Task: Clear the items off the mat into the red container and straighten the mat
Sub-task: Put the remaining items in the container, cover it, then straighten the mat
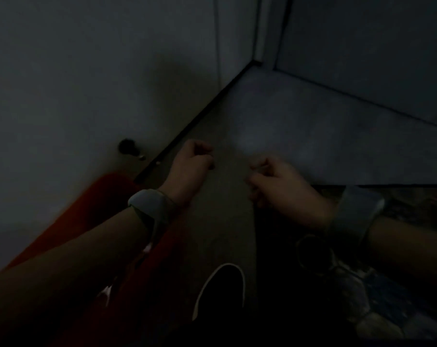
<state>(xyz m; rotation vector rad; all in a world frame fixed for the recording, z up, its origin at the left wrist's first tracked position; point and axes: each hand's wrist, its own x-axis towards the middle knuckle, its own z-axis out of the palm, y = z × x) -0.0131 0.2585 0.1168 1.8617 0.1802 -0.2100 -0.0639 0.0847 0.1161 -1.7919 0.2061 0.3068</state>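
Note:
The scene is very dark. My left hand (192, 164) is curled into a fist above the floor, with nothing visible in it. My right hand (275, 181) is also curled shut, just past the far edge of the patterned mat (400, 309), which lies at the lower right. Each wrist wears a grey band. The red container (87, 211) sits at the lower left against the wall, partly under my left forearm. A dark round item (312, 254) lies on the mat below my right wrist; its shape is unclear.
A dark shoe with a white sole (222, 289) is at the bottom centre. A white wall (87, 83) with a black knob (127, 146) stands at the left, and a dark skirting line meets the grey floor (300, 126). More wall closes the far right.

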